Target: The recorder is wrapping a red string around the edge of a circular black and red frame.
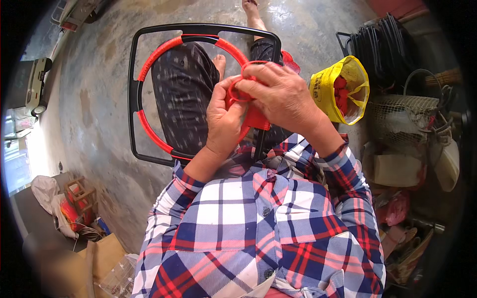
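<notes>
A black square frame (135, 102) with rounded corners rests over my lap, with a round ring inside it. Red cord (161, 53) is wound tightly round stretches of the ring, with bare black stretches between them. At the ring's right side, my left hand (224, 113) is closed on a loop of red cord (237, 92). My right hand (283, 94) is closed on the same cord from the other side, its fingers curled over the loop. Red material (257, 118) shows under both hands. The fingertips partly hide the cord and the ring there.
A yellow bag (325, 89) with red material inside stands on the floor to the right. Beyond it are stacked black frames (382, 47) and a wire mesh basket (402, 116). At lower left lie a brown crate (79, 198) and cardboard (107, 258).
</notes>
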Motion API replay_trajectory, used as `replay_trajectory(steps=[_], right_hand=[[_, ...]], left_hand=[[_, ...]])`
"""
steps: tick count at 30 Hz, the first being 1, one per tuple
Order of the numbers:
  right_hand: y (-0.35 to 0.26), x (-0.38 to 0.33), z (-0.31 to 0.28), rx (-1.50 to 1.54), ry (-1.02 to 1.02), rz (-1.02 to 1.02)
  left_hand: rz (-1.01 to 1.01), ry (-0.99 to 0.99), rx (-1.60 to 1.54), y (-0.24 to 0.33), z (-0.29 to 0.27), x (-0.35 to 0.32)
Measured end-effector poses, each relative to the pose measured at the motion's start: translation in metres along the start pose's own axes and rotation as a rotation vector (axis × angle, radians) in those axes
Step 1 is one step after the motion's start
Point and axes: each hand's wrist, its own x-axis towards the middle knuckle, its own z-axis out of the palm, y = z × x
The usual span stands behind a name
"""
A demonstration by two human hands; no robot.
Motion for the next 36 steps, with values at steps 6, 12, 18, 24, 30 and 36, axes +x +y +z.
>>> replay_trajectory(steps=[6,12,18,24,30,36], right_hand=[[0.02,-0.041,-0.01,0.106,0.297,0.407],[-0.005,-0.06,0.019,0.215,-0.017,0.432],[0.011,-0.077,0.024,0.773,0.03,0.665],[0.01,-0.086,-0.004,1.606,0.534,0.954],[0.015,-0.125,-0.057,1.871,0.669,0.551],[0.049,-0.154,-0.112,1.72,0.951,0.814]], left_hand=[[-0.413,-0.015,-0.31,-0.008,-0.013,0.006],[-0.632,-0.195,-0.538,-0.022,-0.026,0.006],[-0.628,-0.218,-0.634,-0.013,-0.015,0.009],[-0.661,-0.158,-0.594,-0.008,-0.014,0.012],[-0.659,-0.183,-0.569,-0.014,-0.02,0.01],[-0.62,-0.161,-0.594,-0.006,-0.017,0.009]])
